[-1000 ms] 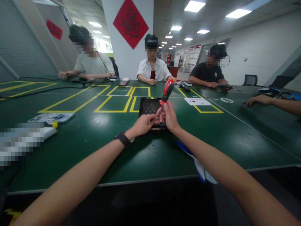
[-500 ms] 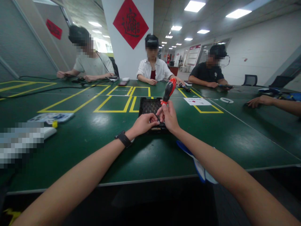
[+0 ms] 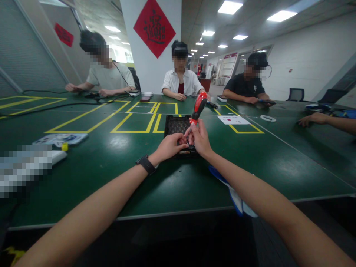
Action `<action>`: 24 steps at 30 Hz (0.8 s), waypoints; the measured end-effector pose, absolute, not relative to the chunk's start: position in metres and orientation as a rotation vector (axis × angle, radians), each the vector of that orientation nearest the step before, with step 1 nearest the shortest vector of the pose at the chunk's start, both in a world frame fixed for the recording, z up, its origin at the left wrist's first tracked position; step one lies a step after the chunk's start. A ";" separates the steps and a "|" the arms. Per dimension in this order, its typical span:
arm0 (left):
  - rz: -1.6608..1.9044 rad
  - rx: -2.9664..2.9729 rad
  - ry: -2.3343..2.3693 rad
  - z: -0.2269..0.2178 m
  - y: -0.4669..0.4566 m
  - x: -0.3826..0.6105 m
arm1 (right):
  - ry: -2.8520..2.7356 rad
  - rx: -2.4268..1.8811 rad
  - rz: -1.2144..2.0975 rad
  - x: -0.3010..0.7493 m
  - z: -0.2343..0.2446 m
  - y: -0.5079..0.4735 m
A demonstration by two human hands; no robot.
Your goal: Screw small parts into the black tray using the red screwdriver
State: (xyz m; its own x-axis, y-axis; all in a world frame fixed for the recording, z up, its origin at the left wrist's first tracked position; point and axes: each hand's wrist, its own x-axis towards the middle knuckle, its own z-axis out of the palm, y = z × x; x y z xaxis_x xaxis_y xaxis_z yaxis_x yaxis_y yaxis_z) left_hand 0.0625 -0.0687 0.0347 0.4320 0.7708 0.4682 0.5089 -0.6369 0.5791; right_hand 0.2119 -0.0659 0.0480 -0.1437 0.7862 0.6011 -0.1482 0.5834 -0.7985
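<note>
My right hand (image 3: 200,139) is closed around a red-and-black screwdriver (image 3: 199,105), fingers near the bottom of its handle. The screwdriver leans, handle up and to the right, with its thin shaft pointing down. Beside the tip, my left hand (image 3: 174,145) has its fingers pinched together; whatever lies in them is too small or hidden to name. Both hands are over the front part of a black plastic tray or case (image 3: 168,126) with a textured inside. My fingers cover the spot where the shaft ends.
Blue-and-white gloves (image 3: 236,198) lie under my right forearm at the edge of the green table (image 3: 167,193). A white paper sheet (image 3: 233,120) and a white ring (image 3: 268,118) are to the right. Several people sit around; another person's hand (image 3: 313,119) rests at right.
The screwdriver handle has turned, showing more red, and tilts slightly left. My hands stay nearly in place. Across the table, a person's hand has drawn back; the hand at right shifted slightly right.
</note>
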 end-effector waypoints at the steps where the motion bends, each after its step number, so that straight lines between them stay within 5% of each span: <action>1: 1.039 2.341 1.109 0.034 -0.068 0.062 | -1.505 -0.566 0.887 0.212 0.048 -0.067; 24: 0.997 2.384 1.084 0.034 -0.067 0.061 | -1.480 -0.568 0.878 0.213 0.050 -0.068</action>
State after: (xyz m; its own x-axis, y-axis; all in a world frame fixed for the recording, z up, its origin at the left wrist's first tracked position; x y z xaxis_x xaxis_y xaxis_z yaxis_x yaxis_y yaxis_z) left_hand 0.0610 -0.0665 0.0342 0.4635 0.7576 0.4596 0.5209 -0.6526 0.5503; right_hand 0.2129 -0.0680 0.0495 -0.1175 0.7876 0.6048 -0.1529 0.5874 -0.7947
